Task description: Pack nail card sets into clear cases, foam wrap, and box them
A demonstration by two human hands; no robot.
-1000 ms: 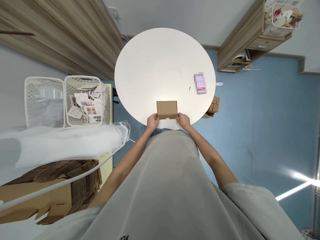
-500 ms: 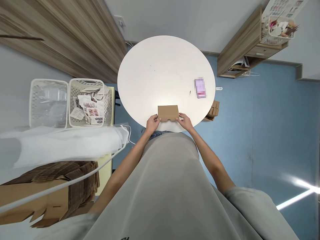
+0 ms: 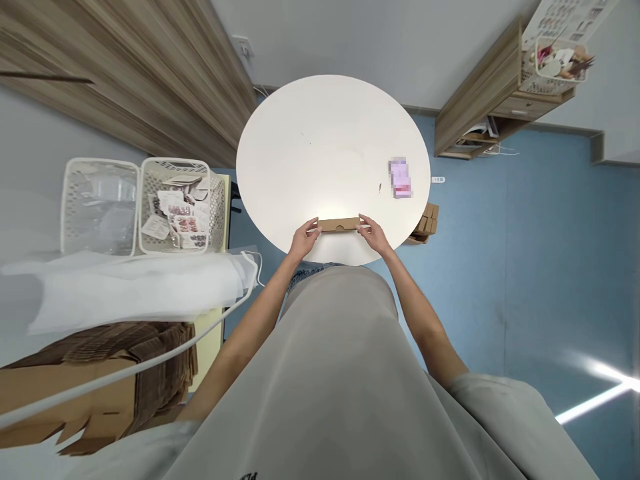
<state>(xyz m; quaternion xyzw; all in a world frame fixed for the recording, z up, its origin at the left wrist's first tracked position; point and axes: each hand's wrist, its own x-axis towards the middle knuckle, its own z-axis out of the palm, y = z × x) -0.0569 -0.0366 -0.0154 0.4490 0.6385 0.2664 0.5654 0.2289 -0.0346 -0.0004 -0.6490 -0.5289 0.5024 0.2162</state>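
A small brown cardboard box is held between my two hands at the near edge of the round white table. Its narrow side, with a half-round notch, faces me. My left hand grips the left end, thumb at the front and fingers behind. On the right end my right hand grips in the same way. Whether the box rests on the table or is lifted slightly, I cannot tell.
A blurred pink-purple item lies on the table's right side. Several small boxes sit below the right edge. At left are a basket of packets, a white plastic roll and stacked flat cardboard.
The box has tipped so its narrow notched side shows instead of its broad face. Both hands have turned with it, keeping hold of its ends.
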